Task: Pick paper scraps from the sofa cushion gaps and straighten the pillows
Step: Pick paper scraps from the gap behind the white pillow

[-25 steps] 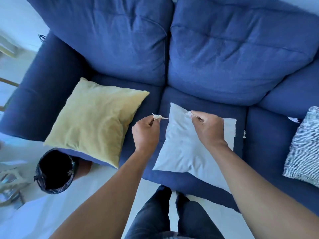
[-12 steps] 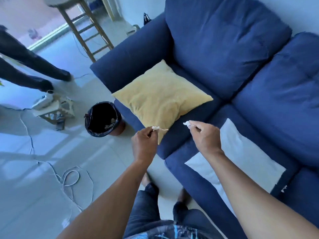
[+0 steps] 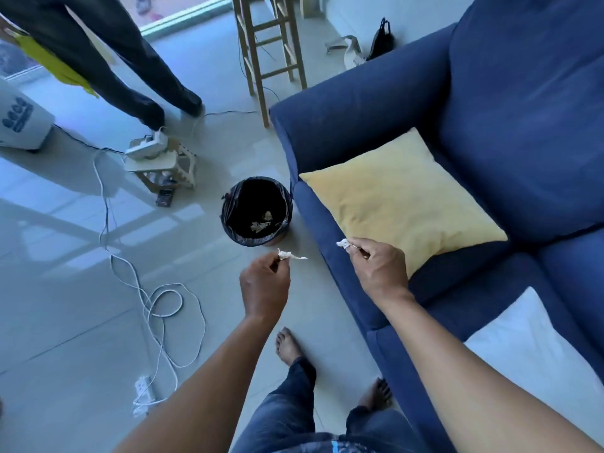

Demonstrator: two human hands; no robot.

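around us the pale tiled floor [image 3: 81,322] carries a white cable [image 3: 157,302] looping to a power strip [image 3: 143,389], a small low stool [image 3: 163,165] with a white device on it, a tall wooden stool [image 3: 264,44], and another person's dark trouser legs [image 3: 130,60] at the top left. a black-lined bin [image 3: 256,210] stands on the floor just beside the blue sofa [image 3: 376,119], with a few pale scraps lying at its bottom. our left hand [image 3: 264,286] pinches a crumpled white paper scrap [image 3: 289,255] over the floor, near the bin. our right hand [image 3: 379,269] pinches a smaller white scrap [image 3: 343,244] above the sofa's front edge. a yellow pillow [image 3: 402,197] lies flat on the seat, and a white pillow [image 3: 529,348] lies nearer us. a white container [image 3: 19,122] at the far left bears a dark blue logo, too blurred for us to read.
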